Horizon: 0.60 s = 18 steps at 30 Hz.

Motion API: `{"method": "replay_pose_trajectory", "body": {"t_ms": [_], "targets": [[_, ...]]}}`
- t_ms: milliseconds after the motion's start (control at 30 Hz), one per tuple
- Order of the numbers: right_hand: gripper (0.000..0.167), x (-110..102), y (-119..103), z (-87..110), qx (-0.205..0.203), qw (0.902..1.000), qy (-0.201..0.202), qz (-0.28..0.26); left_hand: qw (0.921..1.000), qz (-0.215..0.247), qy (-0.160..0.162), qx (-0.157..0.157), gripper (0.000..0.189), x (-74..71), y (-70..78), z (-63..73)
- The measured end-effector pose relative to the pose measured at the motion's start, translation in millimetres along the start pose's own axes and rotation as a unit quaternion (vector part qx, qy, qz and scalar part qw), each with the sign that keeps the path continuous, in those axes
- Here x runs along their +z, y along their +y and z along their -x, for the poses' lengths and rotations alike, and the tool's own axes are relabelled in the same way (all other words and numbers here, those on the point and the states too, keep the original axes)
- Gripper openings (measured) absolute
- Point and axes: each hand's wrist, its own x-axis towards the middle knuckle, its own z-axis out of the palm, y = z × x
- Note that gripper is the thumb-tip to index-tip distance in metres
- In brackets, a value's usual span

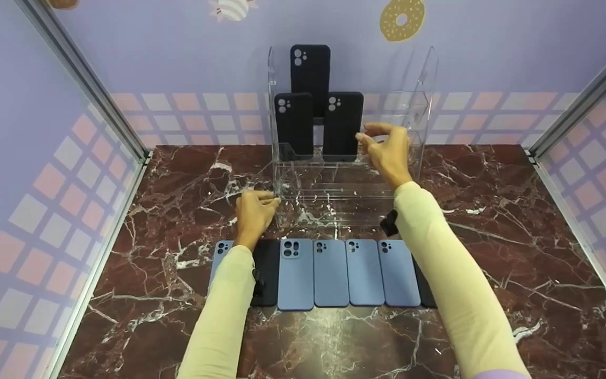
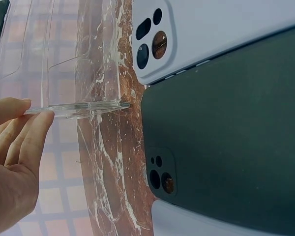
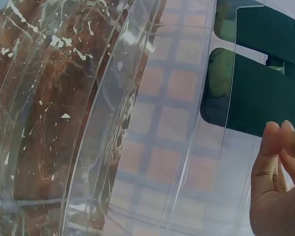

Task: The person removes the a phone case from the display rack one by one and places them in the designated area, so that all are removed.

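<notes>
A clear acrylic tiered stand (image 1: 334,190) stands at the back, with its side panel seen edge-on in the left wrist view. My left hand (image 1: 255,213) pinches the front edge of that panel (image 2: 78,107) between thumb and fingers. Three black phone cases lean upright on the tiers: one upper case (image 1: 311,71), one lower left case (image 1: 294,123) and one lower right case (image 1: 341,126). My right hand (image 1: 387,150) pinches the right edge of the lower right case (image 3: 265,93) with thumb and fingertips; the clear lip covers that case's bottom.
Before the stand lies a row of blue phone cases (image 1: 330,273) and black ones (image 1: 267,263), partly under my forearms. Purple walls with printed squares (image 1: 195,123) close the back and sides. The tabletop (image 1: 177,310) is red-brown marble pattern.
</notes>
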Motion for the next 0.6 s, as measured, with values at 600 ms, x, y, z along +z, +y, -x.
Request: {"method": "replay_pose_trajectory", "body": {"t_ms": [600], "targets": [[0.027,12,-5,-9.6,0.068,0.9965,-0.002,-0.049,0.9998,0.002,-0.009,-0.016,0.019,-0.9,1.2,0.6]]}}
